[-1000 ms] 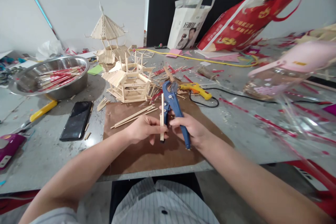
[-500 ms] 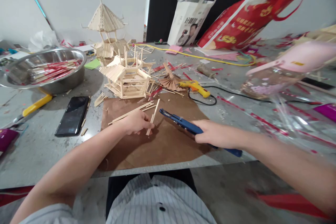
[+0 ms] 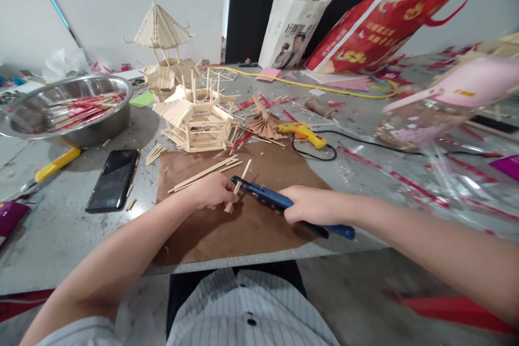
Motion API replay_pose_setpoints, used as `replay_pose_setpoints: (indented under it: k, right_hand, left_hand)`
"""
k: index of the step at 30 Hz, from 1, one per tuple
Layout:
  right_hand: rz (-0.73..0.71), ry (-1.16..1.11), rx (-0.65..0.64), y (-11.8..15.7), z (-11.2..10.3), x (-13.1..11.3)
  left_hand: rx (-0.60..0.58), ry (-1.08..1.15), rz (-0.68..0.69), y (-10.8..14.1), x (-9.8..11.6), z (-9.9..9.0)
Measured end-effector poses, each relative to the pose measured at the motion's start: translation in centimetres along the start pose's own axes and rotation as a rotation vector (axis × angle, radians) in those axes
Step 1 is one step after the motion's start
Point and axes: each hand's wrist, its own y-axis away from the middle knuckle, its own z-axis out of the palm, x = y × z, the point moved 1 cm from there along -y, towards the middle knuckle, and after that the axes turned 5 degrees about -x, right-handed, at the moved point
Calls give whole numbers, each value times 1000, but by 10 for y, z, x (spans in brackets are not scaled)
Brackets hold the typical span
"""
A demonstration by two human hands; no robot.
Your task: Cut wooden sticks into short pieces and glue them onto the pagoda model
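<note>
My left hand (image 3: 217,192) pinches thin wooden sticks (image 3: 245,173), one longer than the other, standing at a slant over a brown sheet (image 3: 259,238). My right hand (image 3: 306,205) is wrapped round a blue hand cutter (image 3: 263,194) with long handles. The cutter's head meets the longer stick just above my left fingertips; whether its jaws are closed on the wood I cannot tell. More loose sticks (image 3: 203,174) lie on the sheet behind my left hand. Beyond them stands a partly built stick model (image 3: 205,130) with a six-sided base.
A finished-looking stick pavilion (image 3: 162,32) stands behind. At left are a steel bowl (image 3: 115,113) of wrapped sticks, a phone (image 3: 112,179) and a yellow-handled tool (image 3: 57,165). A yellow glue gun (image 3: 302,132) with its cord lies right of the model. A pink-lidded bottle (image 3: 421,119) is farther right.
My right hand has moved left with the cutter, bringing its head from beside the stick to against it. My left hand has stayed nearly in place, holding the sticks.
</note>
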Motion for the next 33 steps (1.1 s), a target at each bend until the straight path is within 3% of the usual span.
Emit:
replay_pose_setpoints:
  k: [17,23,33]
  right_hand:
    - [23,115,-24,-5,-3,-11]
    - [31,222,28,-7,-2,-9]
    - [241,133,61,-14,4,-6]
  left_hand:
    - [-34,-23,-19,-8,-4,2]
    - [-36,-15,-17,-11,-6,3]
    - [-53,13,-9,-14,-7,2]
